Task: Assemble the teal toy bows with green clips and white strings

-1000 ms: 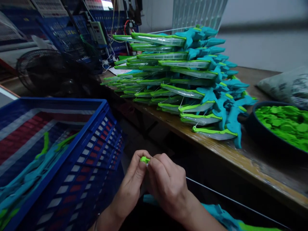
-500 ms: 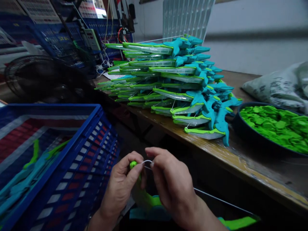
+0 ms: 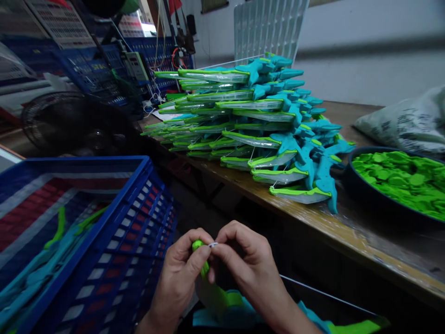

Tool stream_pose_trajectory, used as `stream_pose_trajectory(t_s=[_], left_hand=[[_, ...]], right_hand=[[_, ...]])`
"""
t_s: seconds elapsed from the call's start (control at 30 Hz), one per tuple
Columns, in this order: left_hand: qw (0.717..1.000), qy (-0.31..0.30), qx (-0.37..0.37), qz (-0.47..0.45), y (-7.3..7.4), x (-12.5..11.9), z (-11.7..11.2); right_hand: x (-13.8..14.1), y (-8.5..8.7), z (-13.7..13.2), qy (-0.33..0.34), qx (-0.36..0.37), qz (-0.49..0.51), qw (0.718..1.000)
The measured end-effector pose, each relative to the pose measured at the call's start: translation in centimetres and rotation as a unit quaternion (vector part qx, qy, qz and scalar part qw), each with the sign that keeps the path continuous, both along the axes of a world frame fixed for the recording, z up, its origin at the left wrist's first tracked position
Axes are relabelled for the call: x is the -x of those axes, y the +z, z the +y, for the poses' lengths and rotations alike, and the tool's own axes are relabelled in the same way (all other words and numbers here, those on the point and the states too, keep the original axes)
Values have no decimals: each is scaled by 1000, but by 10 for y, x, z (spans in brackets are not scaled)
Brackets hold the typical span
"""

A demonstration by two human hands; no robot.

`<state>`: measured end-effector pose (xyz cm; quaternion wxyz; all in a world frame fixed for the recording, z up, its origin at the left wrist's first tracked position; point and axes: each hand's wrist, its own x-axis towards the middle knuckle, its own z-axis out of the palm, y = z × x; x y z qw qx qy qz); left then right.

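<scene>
My left hand (image 3: 181,273) is closed round the green tip of a teal and green toy sword (image 3: 215,299) that rests in my lap. My right hand (image 3: 248,269) pinches a thin white string (image 3: 212,244) at that tip, fingers pressed together against my left thumb. The string's far end runs off to the right as a thin line (image 3: 313,290). On the wooden table (image 3: 347,232) ahead lies a tall pile of the same toy swords (image 3: 250,120), green blades pointing left and teal handles to the right.
A blue plastic crate (image 3: 114,241) at my left holds a few teal and green pieces. A dark round tray of green discs (image 3: 399,181) sits at the right, a grey sack (image 3: 406,125) behind it. A black fan (image 3: 73,123) stands at the back left.
My hands were apart with a loop of string between them half a second ago; now the right fingers press the string onto the green tip. The view shifted slightly.
</scene>
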<state>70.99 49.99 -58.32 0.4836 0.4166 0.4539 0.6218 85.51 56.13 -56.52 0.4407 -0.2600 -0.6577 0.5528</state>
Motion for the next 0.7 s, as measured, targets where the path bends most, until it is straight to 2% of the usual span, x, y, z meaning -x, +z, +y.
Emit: stream_pose_trajectory(t_s=[0.07,0.1,0.17,0.27,0.37,0.47,0.7], left_hand=[[1000,-6,-2,-10,0,0,1],[1000,-6,-4,-14,1,-1,2],[1000,-8,-10,-25,1,-1,4],[999,-3,-15,-33,0,-1,6],[999,17,-9,-27,-2,-1,6],[999,40,11,-4,-4,-2,5],[994,91,42,33,-5,-7,8]], right_hand=[[-1,0,0,14,27,-4,1000],[-1,-1,0,9,8,-14,1000],[-1,-1,0,-26,-88,-42,995],[1,-2,2,-83,-239,-72,965],[4,-4,2,-110,-299,-69,945],[6,-6,0,-108,-308,-44,944],[2,-8,-7,-80,-215,-6,973]])
